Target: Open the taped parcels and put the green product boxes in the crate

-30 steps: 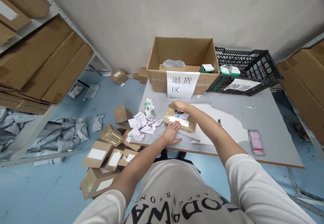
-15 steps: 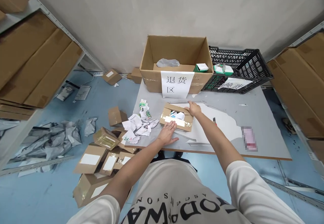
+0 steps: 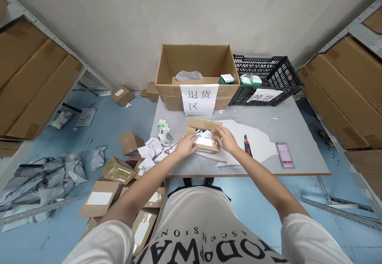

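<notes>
A small cardboard box sits on the table with its lid flap raised at the back. Inside it, white and blue contents show, too small to name. My left hand grips the left edge of the box, fingers curled onto its front top. At the right side my right hand has its fingers closed around the box's edge by the flap. A red and black box cutter lies on white paper to the right of my right hand. Crumpled paper pieces lie left of my left hand.
At the table's back stand a large open carton with a paper sign and a black plastic crate holding green-white boxes. A pink blurred item lies at right. Several cartons and grey bags cover the floor at left.
The box's flap has swung up and its opening is wider. My left hand has moved from lying flat at the front to the left edge. The box cutter is now uncovered by my right arm.
</notes>
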`<state>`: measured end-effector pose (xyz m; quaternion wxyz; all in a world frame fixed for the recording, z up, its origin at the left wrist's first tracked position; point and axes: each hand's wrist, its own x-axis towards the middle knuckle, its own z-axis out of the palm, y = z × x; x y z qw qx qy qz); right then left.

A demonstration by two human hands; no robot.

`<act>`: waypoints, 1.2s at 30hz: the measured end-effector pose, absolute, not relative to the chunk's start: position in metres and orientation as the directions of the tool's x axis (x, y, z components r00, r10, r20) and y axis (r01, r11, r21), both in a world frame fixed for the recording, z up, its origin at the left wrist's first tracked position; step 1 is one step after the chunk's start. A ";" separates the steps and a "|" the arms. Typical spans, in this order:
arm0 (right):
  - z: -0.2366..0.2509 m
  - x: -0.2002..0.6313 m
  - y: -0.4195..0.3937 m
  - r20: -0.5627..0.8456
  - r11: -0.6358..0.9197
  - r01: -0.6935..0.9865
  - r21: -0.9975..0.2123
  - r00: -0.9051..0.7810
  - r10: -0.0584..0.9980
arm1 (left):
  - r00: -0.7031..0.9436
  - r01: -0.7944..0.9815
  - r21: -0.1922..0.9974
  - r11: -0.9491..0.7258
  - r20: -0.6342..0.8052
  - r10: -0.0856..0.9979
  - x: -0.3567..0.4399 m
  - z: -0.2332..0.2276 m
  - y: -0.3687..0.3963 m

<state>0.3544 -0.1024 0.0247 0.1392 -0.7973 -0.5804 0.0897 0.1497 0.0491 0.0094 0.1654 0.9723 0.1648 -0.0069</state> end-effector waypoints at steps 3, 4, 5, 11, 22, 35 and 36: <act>0.026 0.336 -0.122 -0.089 -0.200 0.923 -0.328 0.180 0.980 | 0.962 0.249 0.313 -0.916 -0.191 0.197 0.153 0.019 0.084; 0.024 0.332 -0.123 -0.123 -0.205 0.927 -0.313 0.174 0.977 | 0.960 0.226 0.319 -0.921 -0.232 0.155 0.154 0.020 0.094; 0.022 0.329 -0.122 -0.152 -0.221 0.929 -0.297 0.183 0.971 | 0.958 0.200 0.328 -0.923 -0.264 0.114 0.155 0.021 0.103; 0.017 0.312 -0.081 -0.305 -0.340 0.905 -0.258 0.257 0.917 | 0.941 0.125 0.405 -0.906 -0.337 -0.020 0.159 0.015 0.129; 0.009 0.280 -0.099 -0.174 -0.263 0.958 -0.111 0.242 0.954 | 0.948 0.090 0.493 -0.866 -0.308 -0.077 0.157 -0.001 0.150; -0.050 0.260 -0.162 0.061 -0.031 0.984 -0.177 0.042 0.997 | 0.945 0.046 0.439 -0.897 -0.311 -0.104 0.151 0.010 0.141; -0.049 0.259 -0.161 0.067 -0.049 0.974 -0.220 0.065 0.996 | 0.953 0.070 0.444 -0.893 -0.295 -0.072 0.150 0.012 0.136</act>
